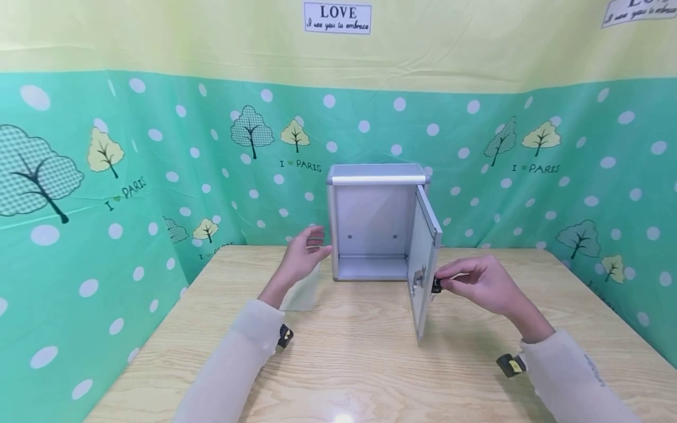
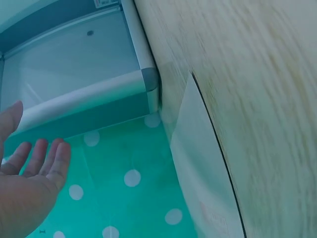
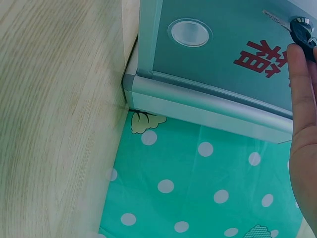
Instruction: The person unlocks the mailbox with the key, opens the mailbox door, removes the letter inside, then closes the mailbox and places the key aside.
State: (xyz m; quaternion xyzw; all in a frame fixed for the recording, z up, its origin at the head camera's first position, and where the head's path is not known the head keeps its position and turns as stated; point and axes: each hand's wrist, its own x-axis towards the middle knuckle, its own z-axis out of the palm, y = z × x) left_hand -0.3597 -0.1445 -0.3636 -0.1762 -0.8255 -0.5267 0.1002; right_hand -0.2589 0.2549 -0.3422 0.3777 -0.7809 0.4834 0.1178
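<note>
A silver metal box (image 1: 378,170) with a pale interior stands at the back of the table, its door (image 1: 425,247) swung out toward me. My right hand (image 1: 481,283) pinches a black-headed key (image 3: 300,32) at the lock on the door's outer face. A second metal key blade hangs beside it. Red lettering (image 3: 262,57) and a round window (image 3: 190,32) mark that face. By the box's left side, my left hand (image 1: 304,254) has its fingers loosely extended and holds nothing. Below it lies a white sheet of paper (image 2: 203,158), partly hidden by the left forearm in the head view.
The wooden table (image 1: 349,352) reaches back to a green dotted curtain (image 1: 285,194) that hangs behind and along both sides. The door's latch (image 1: 418,277) juts from its inner face. Black wrist cameras (image 1: 510,365) sit at both sleeves.
</note>
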